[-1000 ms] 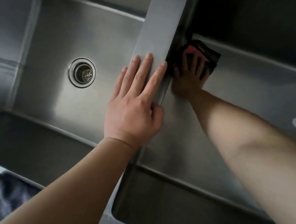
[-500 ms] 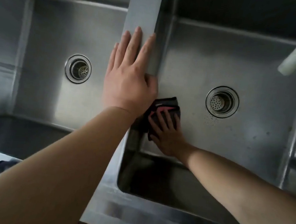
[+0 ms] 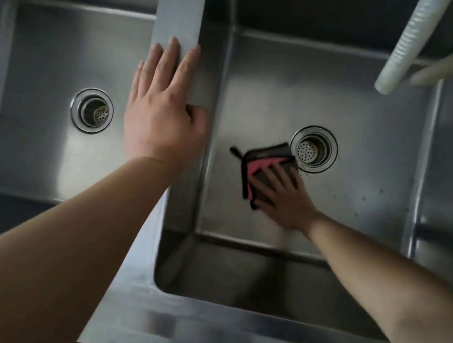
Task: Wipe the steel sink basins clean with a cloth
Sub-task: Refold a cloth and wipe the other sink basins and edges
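Note:
Two steel sink basins lie side by side below me, split by a flat steel divider (image 3: 180,13). My left hand (image 3: 162,108) rests flat on that divider, fingers spread, holding nothing. My right hand (image 3: 284,197) presses a dark cloth with a pink stripe (image 3: 265,161) flat against the floor of the right basin (image 3: 361,157). The cloth sits just left of the right drain (image 3: 313,149), touching its rim. The left basin (image 3: 43,68) has its own drain (image 3: 92,110).
Two pale ribbed hoses (image 3: 409,42) hang over the upper right corner of the right basin. The sink's front rim (image 3: 203,328) runs along the bottom of the view. Dark specks dot the basin floor right of the right drain.
My right hand has slid the cloth from the divider wall out across the right basin floor toward the drain. My left hand has stayed on the divider.

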